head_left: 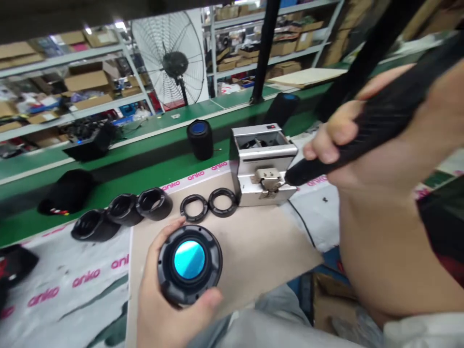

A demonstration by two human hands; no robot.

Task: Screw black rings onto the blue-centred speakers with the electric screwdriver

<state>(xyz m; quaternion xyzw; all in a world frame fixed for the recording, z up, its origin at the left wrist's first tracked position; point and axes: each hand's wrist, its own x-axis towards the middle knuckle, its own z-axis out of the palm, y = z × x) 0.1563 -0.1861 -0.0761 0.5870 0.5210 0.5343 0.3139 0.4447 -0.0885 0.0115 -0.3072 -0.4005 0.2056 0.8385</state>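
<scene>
My left hand (163, 304) is wrapped round a round black speaker (208, 261), its shiny blue disc facing up toward me. In my right hand (362, 140) is a black electric screwdriver (348, 137), tilted so its tip meets the front outlet of a silver screw feeder (266, 157). Whether a screw sits on the bit is too small to tell. Between the speaker and the feeder, two black rings (222, 202) lie side by side on the cardboard sheet (253, 251).
Several black cylindrical housings (154, 203) stand to the left of the rings. Behind them, a blue-topped speaker (200, 139) is on the green bench (152, 169). A dark post (266, 53), a large fan (174, 63) and loaded shelves (65, 65) are farther back.
</scene>
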